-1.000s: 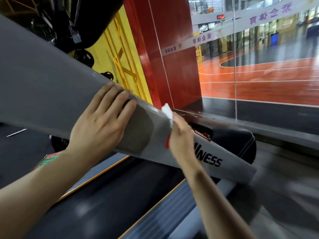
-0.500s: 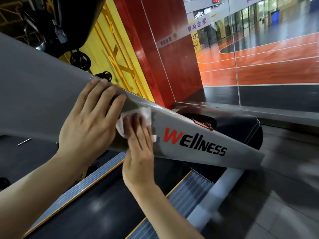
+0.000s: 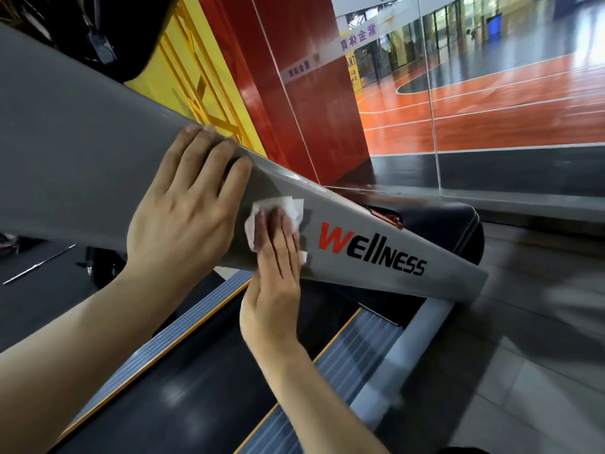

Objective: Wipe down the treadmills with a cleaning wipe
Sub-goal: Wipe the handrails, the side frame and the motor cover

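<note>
1. Your left hand (image 3: 183,221) lies flat on the grey sloping upright (image 3: 82,178) of the treadmill, fingers straight and close together, their tips reaching over its upper edge.
2. Your right hand (image 3: 273,283) is also flat, fingers straight and side by side, pressing the white cleaning wipe (image 3: 278,208) against the same grey panel.
3. The wipe sits under your right fingertips, just beside the little-finger edge of your left hand; crumpled white edges show above and to the left of the fingers, and a small corner shows to their right.
4. The two hands are just beside each other, the right one lower on the panel than the left.
5. The red and black "Wellness" lettering (image 3: 373,253) lies just right of the wipe, uncovered, further down the slope of the panel.
6. Below your forearms runs the black treadmill belt (image 3: 183,388), flanked by ribbed grey side rails (image 3: 353,352) with orange edging.
7. A black motor hood (image 3: 442,224) sits at the front end of the treadmill, behind the lower end of the grey upright.
8. Beyond it stand a red pillar (image 3: 294,93) and a glass wall (image 3: 491,77), with an orange court floor (image 3: 507,109) seen through the glass.
9. A yellow frame (image 3: 196,77) shows to the left of the pillar, behind the upright.
</note>
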Available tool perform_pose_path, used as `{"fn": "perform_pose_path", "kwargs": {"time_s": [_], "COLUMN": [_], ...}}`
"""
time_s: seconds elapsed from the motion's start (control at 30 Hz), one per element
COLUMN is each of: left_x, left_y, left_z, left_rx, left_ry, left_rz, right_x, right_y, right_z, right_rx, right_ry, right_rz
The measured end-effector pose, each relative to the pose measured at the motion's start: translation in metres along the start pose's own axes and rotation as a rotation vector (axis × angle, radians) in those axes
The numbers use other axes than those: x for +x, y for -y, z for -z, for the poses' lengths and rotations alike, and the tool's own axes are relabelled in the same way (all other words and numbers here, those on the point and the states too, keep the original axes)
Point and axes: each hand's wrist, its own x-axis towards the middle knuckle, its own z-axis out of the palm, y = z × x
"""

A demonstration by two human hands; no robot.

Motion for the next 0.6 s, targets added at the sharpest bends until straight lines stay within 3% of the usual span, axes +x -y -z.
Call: {"fn": "perform_pose_path", "kwargs": {"time_s": [0.07, 0.13, 0.27, 0.3, 0.37, 0.5, 0.6], "left_x": [-0.002, -0.002, -0.001, -0.001, 0.000, 0.001, 0.001], "left_y": [0.001, 0.001, 0.000, -0.001, -0.001, -0.001, 0.000], "left_z": [0.000, 0.000, -0.001, -0.001, 0.000, 0.002, 0.001], "left_rx": [-0.004, 0.000, 0.000, -0.002, -0.004, -0.024, -0.048], "left_ry": [-0.001, -0.013, -0.027, -0.025, -0.021, -0.013, -0.022], "left_rz": [0.002, -0.001, 0.008, 0.008, 0.008, 0.004, 0.001], "right_x": [-0.003, -0.018, -0.040, -0.036, -0.021, -0.001, 0.001], "right_y": [-0.020, -0.061, -0.113, -0.106, -0.067, 0.022, 0.003], "right_z": [0.009, 0.021, 0.029, 0.024, 0.007, -0.029, -0.019], "right_rx": [-0.061, -0.121, -0.048, -0.030, -0.012, 0.022, 0.003], "right_ry": [0.074, 0.049, -0.289, -0.346, -0.382, -0.170, -0.148], "right_rz": [0.102, 0.034, -0.573, -0.623, -0.517, -0.051, 0.032]}}
